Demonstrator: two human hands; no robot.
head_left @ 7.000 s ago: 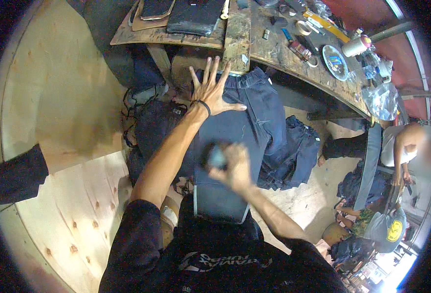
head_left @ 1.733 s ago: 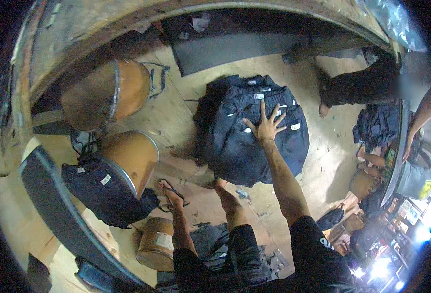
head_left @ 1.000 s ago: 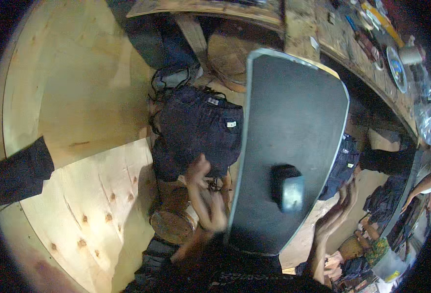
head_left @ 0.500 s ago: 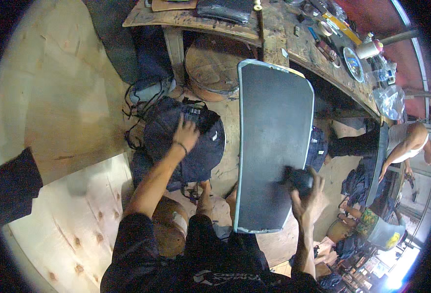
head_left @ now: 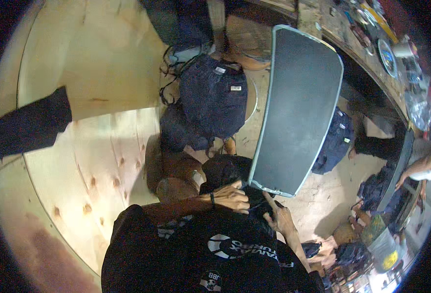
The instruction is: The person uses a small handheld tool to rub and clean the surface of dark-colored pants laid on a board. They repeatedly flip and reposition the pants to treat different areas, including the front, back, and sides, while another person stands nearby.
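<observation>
The dark padded board [head_left: 301,107] with a pale edge lies on my lap, its near end by my hands. My left hand [head_left: 231,198] is closed, its fingers curled at the near left corner; what they hold, if anything, blends into dark cloth. My right hand [head_left: 280,215] is just below the near edge, index finger stretched toward the edge and thumb apart. Dark fabric shows between the hands. Left of the board sits a heap of dark navy cloth [head_left: 213,102] with small white labels. More labelled navy cloth [head_left: 335,139] lies at its right.
A worn wooden workbench [head_left: 367,68] with tools, a thread cone [head_left: 403,49] and a plate [head_left: 386,57] runs along the far right. Plywood [head_left: 93,141] fills the left, with a dark cloth piece [head_left: 34,122] on it. Other people sit at the right.
My left hand has left the navy heap and come back to my lap. My right hand moved from the board's right side to its near edge. The view has shifted, and labels now show on the heap.
</observation>
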